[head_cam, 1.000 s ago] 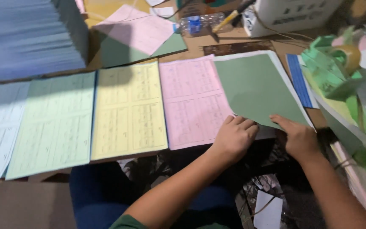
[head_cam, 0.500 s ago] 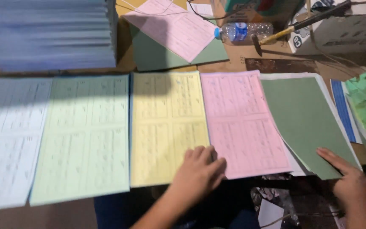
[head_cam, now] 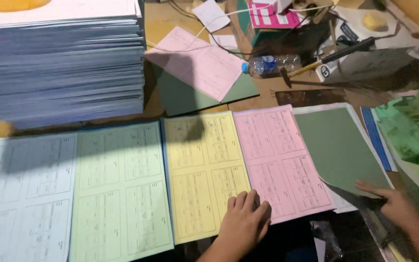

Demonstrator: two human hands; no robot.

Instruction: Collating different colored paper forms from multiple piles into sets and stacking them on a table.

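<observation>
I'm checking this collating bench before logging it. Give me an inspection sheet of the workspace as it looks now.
Surface: brown table, mostly covered by paper.
Job's things: blue sheet, green sheet, yellow sheet, pink sheet and dark green card laid side by side.
Clutter: tall paper stack, plastic bottle, hammer, loose pink sheet.
Hands: left hand rests on the yellow and pink sheets' lower edge; right hand lifts the card's corner.
Cables: white cable at the back.
Surroundings: green plastic bag on the right.
</observation>
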